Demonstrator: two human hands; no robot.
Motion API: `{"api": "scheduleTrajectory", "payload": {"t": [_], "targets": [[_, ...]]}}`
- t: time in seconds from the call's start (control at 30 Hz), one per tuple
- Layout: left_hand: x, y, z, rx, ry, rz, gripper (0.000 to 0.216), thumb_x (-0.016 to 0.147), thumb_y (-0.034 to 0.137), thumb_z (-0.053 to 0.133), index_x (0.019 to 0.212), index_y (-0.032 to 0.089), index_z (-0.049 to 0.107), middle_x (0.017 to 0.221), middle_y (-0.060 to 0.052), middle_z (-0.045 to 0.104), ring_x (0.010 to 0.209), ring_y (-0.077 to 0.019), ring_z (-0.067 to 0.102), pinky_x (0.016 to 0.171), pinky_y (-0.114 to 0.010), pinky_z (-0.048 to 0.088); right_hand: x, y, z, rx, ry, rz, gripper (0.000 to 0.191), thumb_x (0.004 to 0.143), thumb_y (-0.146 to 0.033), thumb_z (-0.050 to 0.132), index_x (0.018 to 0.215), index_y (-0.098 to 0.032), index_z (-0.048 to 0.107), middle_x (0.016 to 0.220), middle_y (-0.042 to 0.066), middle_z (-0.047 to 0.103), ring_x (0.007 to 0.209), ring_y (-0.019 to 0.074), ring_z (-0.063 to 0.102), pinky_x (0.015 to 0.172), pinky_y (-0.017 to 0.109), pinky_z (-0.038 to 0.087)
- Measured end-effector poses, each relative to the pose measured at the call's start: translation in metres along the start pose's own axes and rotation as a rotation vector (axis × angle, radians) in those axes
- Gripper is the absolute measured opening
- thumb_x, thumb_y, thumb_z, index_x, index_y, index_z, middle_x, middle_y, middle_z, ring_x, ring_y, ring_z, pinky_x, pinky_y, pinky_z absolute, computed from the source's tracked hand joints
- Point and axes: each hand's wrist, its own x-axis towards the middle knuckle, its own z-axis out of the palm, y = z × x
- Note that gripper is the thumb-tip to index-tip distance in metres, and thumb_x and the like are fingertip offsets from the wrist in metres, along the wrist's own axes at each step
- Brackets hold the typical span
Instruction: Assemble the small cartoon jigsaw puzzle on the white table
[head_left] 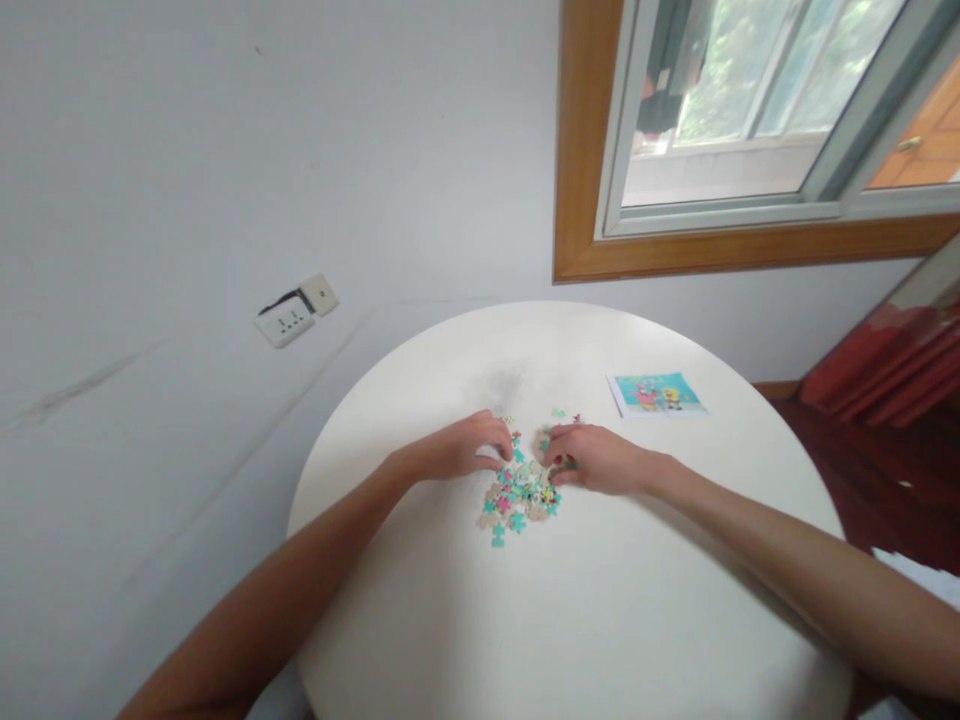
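A loose heap of small jigsaw puzzle pieces [517,492] lies on the round white table [570,610], some picture side up in teal, pink and yellow, others showing plain beige backs. At the heap's upper left edge is my left hand [472,446], fingers curled with a gap to the thumb and no piece visible between them. My right hand [592,460] rests low at the upper right edge, its fingers bent and the thumb apart. A few pieces show beneath and between its fingers; I see none gripped.
A picture card [658,394] with teal background and cartoon figures lies right of the pieces. The table's far edge meets a white wall with a power socket [286,321]. A wood-framed window [581,262] is above right; a red curtain [892,345] hangs farther right.
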Motion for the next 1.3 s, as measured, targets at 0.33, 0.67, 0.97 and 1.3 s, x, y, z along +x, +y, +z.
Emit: {"api": "scheduleTrajectory", "payload": {"t": [0.33, 0.67, 0.97, 1.3], "targets": [[-0.001, -0.001, -0.007, 0.008, 0.053, -0.069, 0.011, 0.092, 0.020, 0.061, 0.092, 0.017, 0.072, 0.091, -0.005, 0.067, 0.084, -0.0143, 0.061, 0.078, -0.023, 0.044, 0.001, 0.004, 0.006, 0.110, -0.030, 0.002, 0.001, 0.084, -0.017, 0.070, 0.084, -0.017, 0.069, 0.085, 0.003, 0.065, 0.076, 0.0145, 0.057, 0.069, 0.025, 0.038], [-0.017, -0.023, -0.027, 0.339, 0.073, -0.373, 0.017, 0.089, 0.019, 0.061, 0.087, 0.019, 0.079, 0.091, -0.005, 0.071, 0.082, -0.0155, 0.064, 0.072, -0.025, 0.042, 0.001, 0.007, 0.005, 0.129, -0.057, -0.054, 0.007, 0.083, -0.014, 0.070, 0.078, -0.016, 0.065, 0.083, 0.003, 0.062, 0.079, 0.0145, 0.056, 0.073, 0.025, 0.039], [-0.011, -0.009, -0.017, 0.319, 0.193, -0.300, 0.020, 0.094, 0.030, 0.060, 0.100, 0.021, 0.076, 0.102, -0.006, 0.068, 0.098, -0.0201, 0.061, 0.085, -0.030, 0.044, -0.001, 0.015, -0.010, 0.108, 0.188, 0.115, 0.012, 0.087, -0.017, 0.057, 0.080, -0.016, 0.067, 0.076, 0.004, 0.066, 0.068, 0.0137, 0.054, 0.065, 0.026, 0.038], [0.027, 0.013, 0.037, 0.149, 0.204, -0.136, 0.021, 0.091, 0.033, 0.065, 0.103, 0.018, 0.073, 0.102, -0.008, 0.066, 0.099, -0.0213, 0.058, 0.090, -0.033, 0.045, -0.017, 0.054, -0.034, 0.093, 0.158, 0.500, 0.012, 0.076, -0.015, 0.060, 0.073, -0.015, 0.072, 0.064, 0.004, 0.068, 0.059, 0.0149, 0.059, 0.057, 0.026, 0.039]]}}
